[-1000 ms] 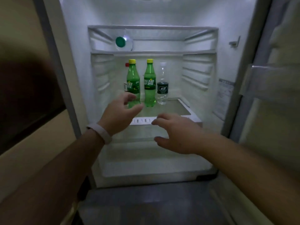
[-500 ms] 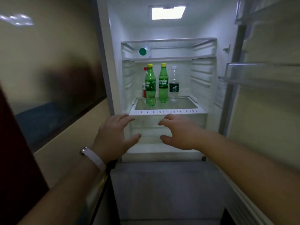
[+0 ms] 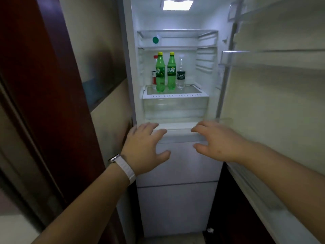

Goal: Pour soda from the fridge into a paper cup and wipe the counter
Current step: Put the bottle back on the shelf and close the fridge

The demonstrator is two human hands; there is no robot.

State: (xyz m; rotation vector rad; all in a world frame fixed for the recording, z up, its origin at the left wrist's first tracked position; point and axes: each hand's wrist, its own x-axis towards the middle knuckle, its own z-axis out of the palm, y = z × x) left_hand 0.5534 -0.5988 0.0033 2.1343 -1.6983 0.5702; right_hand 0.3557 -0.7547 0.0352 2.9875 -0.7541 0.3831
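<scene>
Soda sits in two green bottles on the glass shelf of the open fridge, upright and side by side near the front, I judge for easy reach. A clear water bottle stands just right of them; something red-capped hides behind, too blocked to name. My left hand and right hand hover spread and empty below the shelf, well apart from the bottles, palms down, ready to reach.
</scene>
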